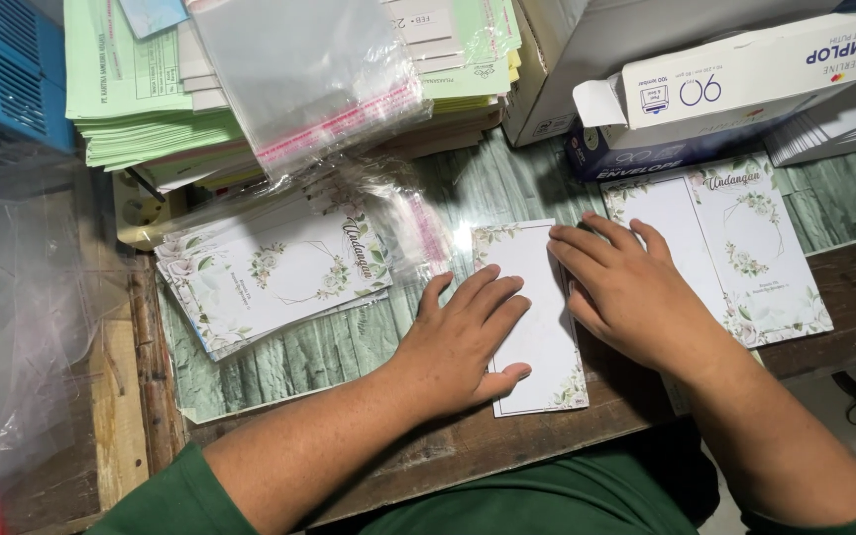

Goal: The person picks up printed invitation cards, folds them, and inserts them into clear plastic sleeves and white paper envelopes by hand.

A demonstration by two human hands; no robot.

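Both hands (547,317) flat on floral card (537,327) — pressing

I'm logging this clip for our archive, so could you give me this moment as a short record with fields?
Setting: worn wooden table seen from above
Left hand: left hand flat on a white floral-edged card
Right hand: right hand pressing the card's right edge
Left of hands: stack of floral printed cards, clear plastic sleeves above it
Right of hands: open floral card
Back: green paper stacks, envelope boxes
Grip: neither hand grasps anything
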